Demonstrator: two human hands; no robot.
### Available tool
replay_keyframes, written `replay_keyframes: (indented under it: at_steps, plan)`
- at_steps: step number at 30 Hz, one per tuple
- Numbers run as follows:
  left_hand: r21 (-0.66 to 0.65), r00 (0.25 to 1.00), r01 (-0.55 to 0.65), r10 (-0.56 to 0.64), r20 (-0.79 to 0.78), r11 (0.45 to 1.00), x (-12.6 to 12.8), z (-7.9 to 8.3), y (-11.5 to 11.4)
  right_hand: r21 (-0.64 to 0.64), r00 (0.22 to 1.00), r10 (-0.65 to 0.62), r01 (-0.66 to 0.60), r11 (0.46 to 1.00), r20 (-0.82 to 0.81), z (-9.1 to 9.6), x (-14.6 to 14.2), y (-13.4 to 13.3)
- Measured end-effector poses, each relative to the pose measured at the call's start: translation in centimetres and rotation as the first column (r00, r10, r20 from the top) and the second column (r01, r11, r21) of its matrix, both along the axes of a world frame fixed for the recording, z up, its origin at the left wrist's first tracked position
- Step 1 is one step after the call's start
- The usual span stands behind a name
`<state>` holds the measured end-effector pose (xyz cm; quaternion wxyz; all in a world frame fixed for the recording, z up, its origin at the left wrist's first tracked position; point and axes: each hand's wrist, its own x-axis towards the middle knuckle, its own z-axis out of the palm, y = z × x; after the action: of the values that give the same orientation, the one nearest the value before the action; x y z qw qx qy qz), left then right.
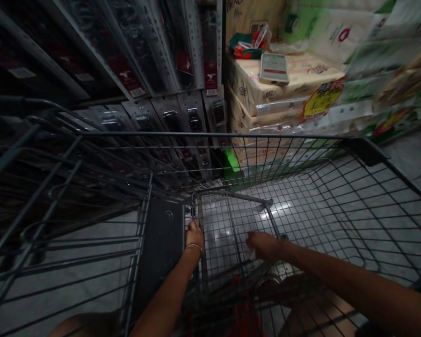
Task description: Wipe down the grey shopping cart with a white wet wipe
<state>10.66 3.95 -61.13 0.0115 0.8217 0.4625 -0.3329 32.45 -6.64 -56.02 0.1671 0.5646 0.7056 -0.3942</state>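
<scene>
A wire shopping cart [210,135] fills most of the view. My left hand [194,235], with a bracelet at the wrist, is closed on the cart's wire frame beside the dark seat panel [163,238]. Over the basket's wire bottom, my right hand [266,246] has its fingers closed. A small piece of white tissue or cloth [251,253] shows under its fingers; blur hides its exact kind. No goods are visible on the basket bottom near my hands.
Packaged belts [194,117] hang on a rack at the left. Stacked tissue packs [284,89] stand behind the cart, with a phone-like device [274,69] and a red-green packet [247,45] on top. A yellow sign [323,100] hangs on the stack.
</scene>
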Motion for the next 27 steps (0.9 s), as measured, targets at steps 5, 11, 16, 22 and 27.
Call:
replay_keyframes:
  at_steps: [5, 11, 16, 22, 27]
  plan:
    - [-0.012, 1.0, 0.012, -0.012, -0.002, 1.0, -0.1, 0.6, 0.0, 0.25, 0.953, -0.226, 0.173, 0.953, 0.2, 1.2, 2.8, 4.2]
    - [0.006, 1.0, -0.003, 0.004, -0.012, 1.0, -0.4, 0.8, -0.1, 0.365, 0.858, -0.446, 0.341, 0.866, 0.254, 0.2, 2.4, 7.0]
    - [-0.012, 1.0, -0.022, 0.022, -0.013, 1.0, -0.9, 1.0, 0.1, 0.296, 0.896, -0.397, 0.331, 0.896, 0.2, -1.8, -0.8, 5.9]
    - [-0.023, 0.999, -0.044, 0.044, -0.012, 0.999, -2.1, 0.7, 0.1, 0.24, 0.922, -0.381, 0.354, 0.904, 0.073, -2.9, -1.8, 4.8]
    - [-0.021, 0.999, -0.029, 0.028, -0.029, 0.999, -3.6, 0.0, 0.3, 0.242, 0.939, -0.336, 0.31, 0.919, 0.072, -1.8, -0.8, 5.5]
